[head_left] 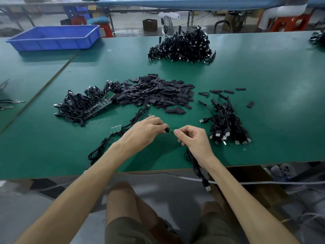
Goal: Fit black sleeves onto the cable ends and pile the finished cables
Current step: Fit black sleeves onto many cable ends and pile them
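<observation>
My left hand (143,130) pinches a black sleeve (168,129) just above the green table (263,120). My right hand (192,138) pinches the small green board end of a black cable (195,164), which touches the sleeve's mouth. That cable runs under my right wrist and hangs over the table's front edge with its USB plug (207,186) dangling. A heap of loose black sleeves (158,93) lies straight ahead. Unsleeved cables with green boards (84,106) are piled to its left. A pile of sleeved cables (226,125) sits to the right of my right hand.
A few cables joined to one green board strip (116,128) lie by my left wrist. A bigger heap of black cables (182,46) sits further back. A blue plastic bin (54,38) stands at the far left. Several stray sleeves (228,91) lie at right.
</observation>
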